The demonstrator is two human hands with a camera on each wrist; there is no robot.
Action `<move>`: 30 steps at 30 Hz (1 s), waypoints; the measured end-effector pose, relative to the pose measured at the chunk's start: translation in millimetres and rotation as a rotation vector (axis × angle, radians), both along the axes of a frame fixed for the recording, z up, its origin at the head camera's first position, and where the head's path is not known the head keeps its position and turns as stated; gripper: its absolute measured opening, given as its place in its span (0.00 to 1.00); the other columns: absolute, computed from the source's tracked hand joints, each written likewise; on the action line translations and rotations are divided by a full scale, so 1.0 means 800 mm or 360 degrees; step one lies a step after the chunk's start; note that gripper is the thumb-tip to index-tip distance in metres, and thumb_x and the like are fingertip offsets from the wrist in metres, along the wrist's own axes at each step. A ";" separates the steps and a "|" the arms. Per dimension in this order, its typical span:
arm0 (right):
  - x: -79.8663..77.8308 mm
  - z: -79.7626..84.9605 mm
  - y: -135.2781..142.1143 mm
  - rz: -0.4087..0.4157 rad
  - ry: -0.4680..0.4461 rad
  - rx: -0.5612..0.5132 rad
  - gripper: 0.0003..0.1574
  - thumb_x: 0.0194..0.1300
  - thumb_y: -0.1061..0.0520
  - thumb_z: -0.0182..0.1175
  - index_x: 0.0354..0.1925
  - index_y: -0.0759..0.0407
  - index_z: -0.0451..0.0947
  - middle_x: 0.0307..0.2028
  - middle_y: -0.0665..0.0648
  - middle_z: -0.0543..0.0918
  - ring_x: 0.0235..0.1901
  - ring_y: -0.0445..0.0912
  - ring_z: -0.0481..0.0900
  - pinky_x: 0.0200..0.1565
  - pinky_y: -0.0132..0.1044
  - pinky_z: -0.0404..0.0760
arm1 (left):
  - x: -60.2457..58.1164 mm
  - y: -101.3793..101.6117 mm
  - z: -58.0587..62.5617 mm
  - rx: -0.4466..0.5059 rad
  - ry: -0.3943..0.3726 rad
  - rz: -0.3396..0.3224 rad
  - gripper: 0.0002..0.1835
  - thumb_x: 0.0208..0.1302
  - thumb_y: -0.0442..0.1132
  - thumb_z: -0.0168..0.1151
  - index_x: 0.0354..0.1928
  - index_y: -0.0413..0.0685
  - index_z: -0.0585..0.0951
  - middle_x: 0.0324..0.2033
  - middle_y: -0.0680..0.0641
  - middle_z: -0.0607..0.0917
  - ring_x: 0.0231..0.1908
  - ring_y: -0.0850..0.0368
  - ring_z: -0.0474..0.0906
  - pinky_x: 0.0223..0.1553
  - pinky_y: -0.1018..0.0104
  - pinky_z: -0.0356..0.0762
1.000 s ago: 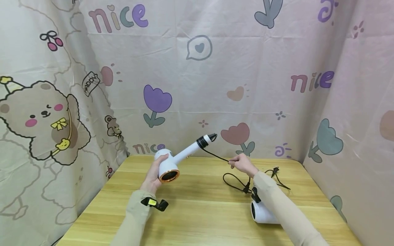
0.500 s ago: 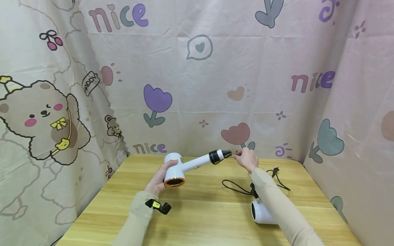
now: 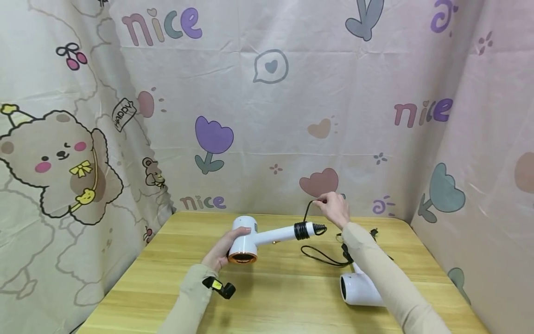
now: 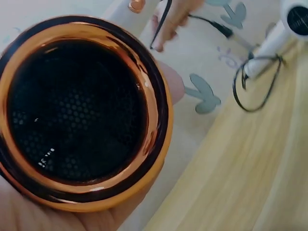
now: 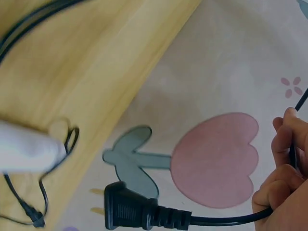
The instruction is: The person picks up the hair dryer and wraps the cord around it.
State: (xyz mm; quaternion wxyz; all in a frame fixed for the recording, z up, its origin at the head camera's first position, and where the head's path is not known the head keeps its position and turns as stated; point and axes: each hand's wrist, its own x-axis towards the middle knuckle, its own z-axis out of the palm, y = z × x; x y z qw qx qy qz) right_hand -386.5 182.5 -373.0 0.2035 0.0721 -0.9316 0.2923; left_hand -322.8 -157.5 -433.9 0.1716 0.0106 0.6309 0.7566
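One hair dryer (image 3: 247, 243), handle (image 3: 275, 235) pointing right, slightly upward, gripped by left hand (image 3: 222, 248) (right hand (image 3: 335, 207) pinching cord (image 5: 231, 221)).

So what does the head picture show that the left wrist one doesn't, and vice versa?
Only head: black cord coils round the white handle, and a beige cartoon bear. Only left wrist: fine dark honeycomb mesh. Both: a white, copper-rimmed hair dryer in the left hand, the right hand, a second white dryer, the pale wooden table.
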 end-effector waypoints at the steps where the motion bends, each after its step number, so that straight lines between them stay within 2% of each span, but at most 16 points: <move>1: 0.000 0.002 0.001 0.0000 0.0007 0.0005 0.12 0.65 0.46 0.64 0.38 0.49 0.89 0.34 0.53 0.89 0.30 0.47 0.82 0.29 0.40 0.75 | -0.001 0.000 -0.001 -0.0019 0.0002 0.0007 0.40 0.62 0.55 0.60 0.65 0.36 0.61 0.41 0.45 0.82 0.37 0.53 0.84 0.42 0.59 0.86; 4: -0.001 0.009 0.005 -0.0014 0.0028 0.0005 0.11 0.65 0.46 0.63 0.38 0.49 0.89 0.33 0.52 0.89 0.32 0.49 0.83 0.31 0.43 0.78 | -0.003 -0.001 -0.003 -0.0043 0.0028 0.0053 0.38 0.60 0.54 0.63 0.64 0.38 0.63 0.41 0.44 0.82 0.37 0.53 0.84 0.42 0.57 0.86; 10: 0.000 0.015 0.005 -0.0032 0.0026 0.0019 0.14 0.65 0.43 0.62 0.42 0.46 0.88 0.40 0.53 0.89 0.37 0.51 0.85 0.35 0.45 0.80 | -0.005 -0.007 -0.002 -0.0221 0.0212 0.0209 0.36 0.58 0.48 0.68 0.63 0.40 0.64 0.41 0.41 0.83 0.34 0.51 0.84 0.37 0.55 0.87; 15: 0.001 0.014 0.002 -0.0024 0.0059 0.0064 0.14 0.66 0.43 0.61 0.42 0.46 0.89 0.32 0.50 0.89 0.27 0.47 0.82 0.27 0.38 0.74 | -0.007 -0.009 -0.001 -0.0334 0.0348 0.0250 0.38 0.54 0.45 0.72 0.64 0.46 0.65 0.46 0.39 0.79 0.36 0.49 0.83 0.35 0.53 0.86; 18: 0.002 0.012 -0.002 0.0003 0.0091 0.0105 0.15 0.68 0.43 0.60 0.42 0.46 0.88 0.22 0.49 0.84 0.17 0.44 0.72 0.19 0.35 0.65 | -0.007 -0.012 -0.001 -0.0365 0.0435 0.0277 0.38 0.51 0.42 0.74 0.63 0.47 0.67 0.48 0.38 0.78 0.38 0.47 0.82 0.34 0.52 0.86; 21: 0.004 0.011 -0.006 0.0038 0.0106 0.0135 0.16 0.68 0.43 0.59 0.43 0.47 0.88 0.17 0.50 0.80 0.12 0.44 0.63 0.16 0.35 0.58 | -0.007 -0.015 -0.003 -0.0399 0.0478 0.0293 0.37 0.49 0.41 0.75 0.62 0.49 0.68 0.48 0.38 0.77 0.40 0.46 0.81 0.34 0.53 0.85; 25: 0.006 0.008 -0.011 0.0078 0.0116 0.0155 0.17 0.68 0.42 0.59 0.45 0.48 0.88 0.22 0.51 0.85 0.11 0.43 0.64 0.16 0.35 0.59 | -0.006 -0.018 -0.006 -0.0454 0.0490 0.0288 0.37 0.49 0.40 0.75 0.61 0.49 0.68 0.47 0.39 0.77 0.41 0.47 0.80 0.33 0.55 0.85; 30: 0.009 0.009 -0.015 0.0093 0.0166 0.0125 0.17 0.67 0.43 0.60 0.46 0.49 0.88 0.32 0.54 0.89 0.11 0.44 0.67 0.16 0.36 0.62 | -0.002 -0.019 -0.009 -0.0452 0.0473 0.0282 0.38 0.49 0.42 0.75 0.62 0.50 0.67 0.47 0.37 0.77 0.36 0.46 0.82 0.26 0.53 0.85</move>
